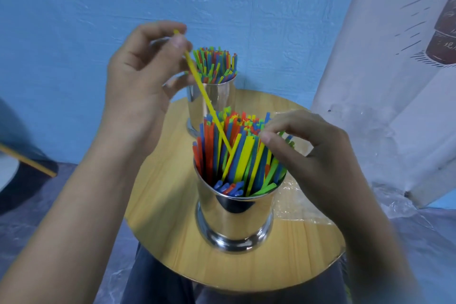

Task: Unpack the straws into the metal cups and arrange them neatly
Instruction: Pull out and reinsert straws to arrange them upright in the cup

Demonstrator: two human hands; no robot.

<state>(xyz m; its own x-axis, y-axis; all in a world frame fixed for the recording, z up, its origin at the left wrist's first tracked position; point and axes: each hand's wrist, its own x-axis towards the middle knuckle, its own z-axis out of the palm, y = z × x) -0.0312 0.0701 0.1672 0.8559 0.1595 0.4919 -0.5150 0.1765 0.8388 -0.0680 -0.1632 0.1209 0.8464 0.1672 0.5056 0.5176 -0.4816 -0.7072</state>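
Two shiny metal cups stand on a round wooden table (pixel 158 217). The near cup (pixel 234 215) is packed with red, blue, green and yellow straws (pixel 237 153), some standing tall, some sunk low. The far cup (pixel 217 96) holds a tidy upright bunch of straws (pixel 216 64). My left hand (pixel 140 76) pinches the top end of a single yellow straw (pixel 204 99), whose lower end slants down into the near cup. My right hand (pixel 303 153) rests its curled fingertips on the straw tops at the near cup's right side.
Crumpled clear plastic wrapping (pixel 296 202) lies on the table's right part and spills past its edge. A blue wall is behind, a pale printed sheet (pixel 399 57) hangs at right. My lap sits under the table's front edge.
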